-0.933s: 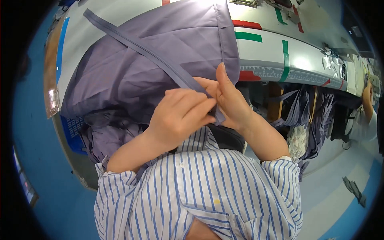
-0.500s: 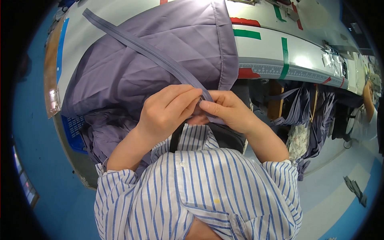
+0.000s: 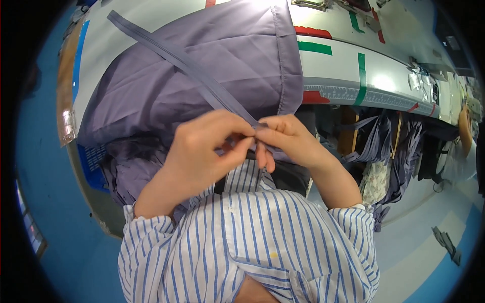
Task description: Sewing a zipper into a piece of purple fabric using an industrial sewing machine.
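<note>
A long grey-purple zipper [image 3: 183, 63] runs slantwise from the far left down to my fingers. My right hand [image 3: 288, 139] pinches its near end between thumb and index finger. Fingertip to fingertip with it, my left hand [image 3: 209, 144] is closed in a pinch; what lies between those fingertips is too small and hidden to make out. Under the zipper, a large piece of purple cloth [image 3: 227, 45] with a stitched seam near its right side covers the white table and hangs over the front edge.
Bunched purple fabric [image 3: 136, 171] and a blue plastic basket [image 3: 93, 169] are low at the left. A ruler [image 3: 384, 96] is along the table edge, with green and red tape strips. Fabric strips [image 3: 371, 134] hang at the right. Another person's arm [image 3: 464, 126] shows at far right.
My left fingers have changed their pinch and bunched closer to my right fingertips, with the left hand's back lifted. The zipper's near part has shifted slightly left and lower.
</note>
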`<act>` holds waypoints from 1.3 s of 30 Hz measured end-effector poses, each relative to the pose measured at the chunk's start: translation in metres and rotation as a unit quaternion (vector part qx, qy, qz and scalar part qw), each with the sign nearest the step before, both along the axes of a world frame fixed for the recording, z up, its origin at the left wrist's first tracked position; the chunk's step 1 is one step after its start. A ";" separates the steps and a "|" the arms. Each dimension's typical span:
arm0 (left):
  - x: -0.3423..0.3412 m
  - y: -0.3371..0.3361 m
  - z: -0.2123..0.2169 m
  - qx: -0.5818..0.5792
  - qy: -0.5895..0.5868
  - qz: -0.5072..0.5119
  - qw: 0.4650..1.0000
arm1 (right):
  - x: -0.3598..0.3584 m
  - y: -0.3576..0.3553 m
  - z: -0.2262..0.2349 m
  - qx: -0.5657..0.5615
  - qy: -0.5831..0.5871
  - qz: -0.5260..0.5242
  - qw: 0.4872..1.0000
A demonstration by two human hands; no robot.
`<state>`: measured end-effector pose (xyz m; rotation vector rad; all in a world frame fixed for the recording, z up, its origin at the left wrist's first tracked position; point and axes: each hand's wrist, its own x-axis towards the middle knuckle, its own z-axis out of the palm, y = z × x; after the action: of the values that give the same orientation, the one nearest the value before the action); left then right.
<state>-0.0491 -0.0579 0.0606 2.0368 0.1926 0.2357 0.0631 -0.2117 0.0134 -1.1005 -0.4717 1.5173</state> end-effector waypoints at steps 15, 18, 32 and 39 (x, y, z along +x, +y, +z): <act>-0.025 0.051 -0.008 -0.196 0.239 0.061 0.949 | -0.008 -0.012 -0.004 0.061 -0.019 -0.047 0.997; -0.017 0.018 -0.022 -0.386 0.224 -0.131 0.885 | -0.012 -0.008 -0.006 0.097 0.030 0.034 0.994; -0.034 0.181 -0.009 -0.680 -0.125 0.095 0.716 | -0.044 -0.029 -0.046 0.117 -0.296 0.164 0.934; -0.023 0.094 -0.018 -0.592 0.059 0.090 0.798 | -0.051 -0.008 -0.044 0.206 -0.520 0.178 0.810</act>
<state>-0.0717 0.0358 0.0428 0.7661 0.4736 0.0569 0.0120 -0.2197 -0.0305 -1.4654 -1.7574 0.8847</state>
